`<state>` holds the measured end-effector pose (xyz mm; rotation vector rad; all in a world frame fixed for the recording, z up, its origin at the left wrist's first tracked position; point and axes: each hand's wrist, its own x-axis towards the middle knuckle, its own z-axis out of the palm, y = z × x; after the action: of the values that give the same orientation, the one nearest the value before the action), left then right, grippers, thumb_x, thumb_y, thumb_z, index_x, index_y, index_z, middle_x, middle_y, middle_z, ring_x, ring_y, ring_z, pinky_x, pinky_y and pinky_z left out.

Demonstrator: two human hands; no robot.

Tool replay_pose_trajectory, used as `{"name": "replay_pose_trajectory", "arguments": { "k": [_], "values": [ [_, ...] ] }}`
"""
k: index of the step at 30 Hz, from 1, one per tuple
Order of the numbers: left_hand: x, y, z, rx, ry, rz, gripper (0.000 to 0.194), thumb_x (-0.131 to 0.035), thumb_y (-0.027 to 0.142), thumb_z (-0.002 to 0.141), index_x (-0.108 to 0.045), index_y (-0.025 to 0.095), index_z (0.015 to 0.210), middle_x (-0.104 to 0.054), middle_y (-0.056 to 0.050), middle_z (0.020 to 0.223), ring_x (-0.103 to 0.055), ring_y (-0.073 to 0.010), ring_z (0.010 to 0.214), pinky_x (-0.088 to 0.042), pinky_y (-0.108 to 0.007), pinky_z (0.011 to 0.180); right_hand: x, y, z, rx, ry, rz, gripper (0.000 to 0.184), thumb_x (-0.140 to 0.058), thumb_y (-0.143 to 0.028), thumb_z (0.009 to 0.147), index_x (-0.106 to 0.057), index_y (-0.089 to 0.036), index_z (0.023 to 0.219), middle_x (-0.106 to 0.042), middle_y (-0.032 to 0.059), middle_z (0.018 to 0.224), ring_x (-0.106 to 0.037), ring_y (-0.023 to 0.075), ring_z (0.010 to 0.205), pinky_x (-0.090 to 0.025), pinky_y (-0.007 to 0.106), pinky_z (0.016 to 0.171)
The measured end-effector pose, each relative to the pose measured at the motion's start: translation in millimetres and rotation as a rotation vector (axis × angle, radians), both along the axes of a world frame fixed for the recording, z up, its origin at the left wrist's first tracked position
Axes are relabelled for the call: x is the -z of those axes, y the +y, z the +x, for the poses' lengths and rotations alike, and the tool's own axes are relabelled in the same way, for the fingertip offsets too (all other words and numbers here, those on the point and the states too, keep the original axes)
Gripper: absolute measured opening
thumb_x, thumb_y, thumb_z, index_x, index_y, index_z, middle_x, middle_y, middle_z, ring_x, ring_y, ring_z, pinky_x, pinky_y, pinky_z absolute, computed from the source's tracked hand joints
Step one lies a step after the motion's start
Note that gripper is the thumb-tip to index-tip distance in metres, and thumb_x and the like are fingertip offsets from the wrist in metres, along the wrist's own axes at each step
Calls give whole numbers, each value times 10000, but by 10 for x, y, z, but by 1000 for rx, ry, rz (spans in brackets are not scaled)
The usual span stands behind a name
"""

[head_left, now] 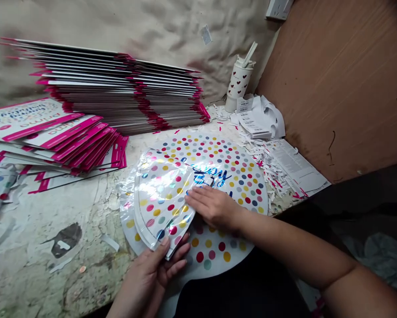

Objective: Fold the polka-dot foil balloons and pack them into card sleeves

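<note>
A round white foil balloon [225,168] with coloured dots and blue lettering lies flat on the worn table [52,229] in front of me. Its left part is folded over into a shiny wedge [162,198]. My left hand [158,271] grips the pointed lower end of that folded wedge, thumb on top and fingers underneath. My right hand [215,205] lies flat on the balloon just right of the fold, fingers stretched out and pressing down.
A tall stack of pink-edged cards [119,92] stands at the back. A fanned pile of pink and white cards [52,137] lies at the left. A heart-patterned cup [238,81], paper slips [258,117] and paper scraps [271,163] sit at the right by a wooden wall.
</note>
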<state>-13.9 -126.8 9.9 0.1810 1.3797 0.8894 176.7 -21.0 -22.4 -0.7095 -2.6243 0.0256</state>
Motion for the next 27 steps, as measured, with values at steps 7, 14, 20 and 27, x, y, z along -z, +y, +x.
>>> {"name": "replay_pose_trajectory", "arguments": {
  "k": [7,14,20,27],
  "values": [
    [-482,253,-305,860,7,69,307,-627,401,752,-713,109,791,-702,-163,727,-648,-203,577,-501,-243,522,239,133,56,-147,88,200,247,-438,-144,901,-644,-135,1037,-677,66,1067,-627,174,1013,-516,322,883],
    [102,1503,-18,1320,1012,1208,481,-458,267,833,-452,221,1312,-391,-49,1414,-272,-256,1341,-146,-453,1105,233,320,186,-294,27,46,274,-415,-137,910,-613,-124,1099,-643,91,1135,-566,155,1111,-436,321,991],
    [412,1627,-41,1526,1286,1248,503,-272,414,924,-222,299,1411,-178,-22,1500,-153,-240,1380,-83,-466,1101,272,53,293,-65,172,-71,255,-483,-174,873,-617,-128,1084,-658,104,1102,-582,168,1091,-444,344,984],
    [399,1641,7,1465,1409,1217,592,-311,490,891,-211,250,1423,-212,-49,1494,-195,-301,1358,-133,-484,1078,313,-90,260,-177,88,-123,245,-449,-140,884,-635,-161,1042,-647,83,1130,-551,151,1129,-372,381,1033]
  ]
}}
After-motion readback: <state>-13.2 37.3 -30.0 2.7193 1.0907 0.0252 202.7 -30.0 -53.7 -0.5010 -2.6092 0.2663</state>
